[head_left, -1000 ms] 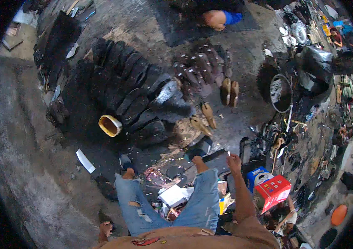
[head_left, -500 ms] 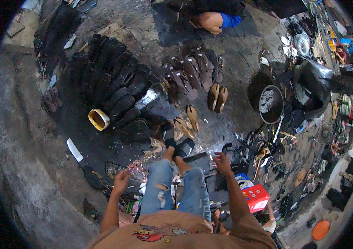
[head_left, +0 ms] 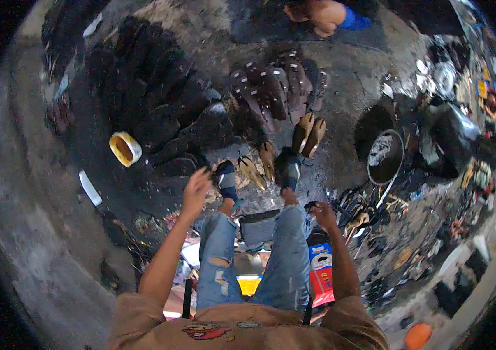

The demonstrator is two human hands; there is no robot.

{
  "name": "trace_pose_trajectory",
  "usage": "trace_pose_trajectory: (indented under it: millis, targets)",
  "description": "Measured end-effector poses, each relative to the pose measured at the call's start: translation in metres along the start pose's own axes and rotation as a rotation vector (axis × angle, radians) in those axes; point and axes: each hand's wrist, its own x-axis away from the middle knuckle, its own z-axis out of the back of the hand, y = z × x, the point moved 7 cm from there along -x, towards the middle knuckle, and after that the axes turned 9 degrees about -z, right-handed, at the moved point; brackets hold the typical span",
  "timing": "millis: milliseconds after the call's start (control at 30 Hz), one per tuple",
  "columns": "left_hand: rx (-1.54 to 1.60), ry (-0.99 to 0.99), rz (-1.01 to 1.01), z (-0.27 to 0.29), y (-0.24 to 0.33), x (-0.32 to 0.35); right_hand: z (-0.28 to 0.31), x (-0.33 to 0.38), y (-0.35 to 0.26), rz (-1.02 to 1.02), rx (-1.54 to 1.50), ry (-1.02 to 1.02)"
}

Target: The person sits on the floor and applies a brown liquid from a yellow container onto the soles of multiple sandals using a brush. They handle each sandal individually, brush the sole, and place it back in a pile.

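My left hand (head_left: 197, 191) is raised in front of my left knee, slightly blurred, its fingers apart and nothing visible in them. My right hand (head_left: 324, 217) hangs beside my right knee with loosely bent fingers. A small dark curved piece (head_left: 312, 205) shows at its fingertips, and whether they touch is unclear. Between and beyond my feet lie a pair of tan sandals (head_left: 251, 171). Another tan pair (head_left: 308, 135) rests past my right foot. Behind them is a group of brown sandals (head_left: 265, 93) with small white tags.
Many dark footwear pieces (head_left: 143, 99) spread over the left floor, near a yellow-rimmed container (head_left: 125, 149). A round bucket (head_left: 400, 153) stands to the right. A red and blue box (head_left: 321, 274) sits by my right leg. Another person's leg (head_left: 325, 16) shows at the far edge.
My left hand has moved forward and up. My feet, close together before, are now apart, with the right one farther forward. The red and blue box now appears closer beside my right leg.
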Motion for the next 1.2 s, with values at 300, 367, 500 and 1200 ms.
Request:
trace_pose_trajectory:
  millis: [300,367,500,1200]
  targets:
    - [-0.428,0.26,0.085,-0.173,-0.124,-0.254,0.024,-0.378,0.035,0.041,-0.011,-0.139]
    - [-0.025,0.29,0.131,-0.194,-0.146,-0.298,0.061,-0.491,0.049,0.224,0.121,0.014]
    - [-0.367,0.419,-0.003,-0.182,-0.163,-0.314,0.073,-0.61,-0.037,0.14,-0.014,-0.018]
    - [0.544,0.153,0.126,-0.163,-0.222,-0.368,0.037,-0.575,-0.224,0.303,-0.129,-0.215]
